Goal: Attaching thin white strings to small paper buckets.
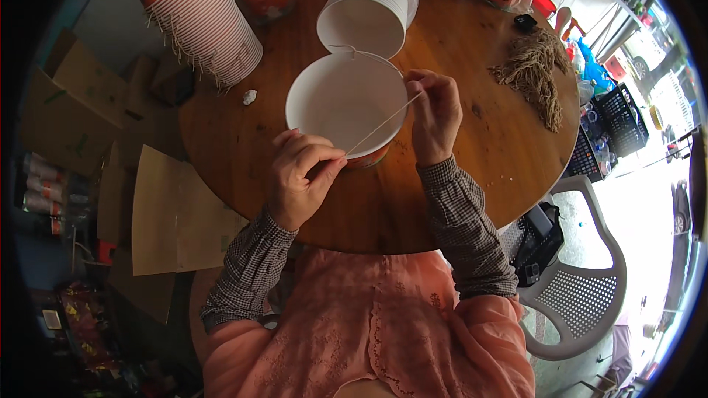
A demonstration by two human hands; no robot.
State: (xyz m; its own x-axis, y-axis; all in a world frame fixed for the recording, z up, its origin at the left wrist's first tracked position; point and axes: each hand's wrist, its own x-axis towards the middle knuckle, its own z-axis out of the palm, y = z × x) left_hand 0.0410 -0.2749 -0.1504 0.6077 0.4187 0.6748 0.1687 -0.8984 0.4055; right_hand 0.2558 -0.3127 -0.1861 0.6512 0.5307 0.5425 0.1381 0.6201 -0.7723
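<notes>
On the round wooden table (479,140), both hands stretch a string (380,127) over a white paper bowl (332,99).

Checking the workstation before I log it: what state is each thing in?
Paper bucket: upright, open, empty.
String: taut across the rim.
Left hand: pinching the string.
Right hand: pinching the string.
Bucket stack: lying on its side.
Twine bundle: loose on the table.

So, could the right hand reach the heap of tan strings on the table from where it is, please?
Probably yes: the bare table lies open between the right hand and the heap of tan strings, though its fingers now pinch a string.
</notes>
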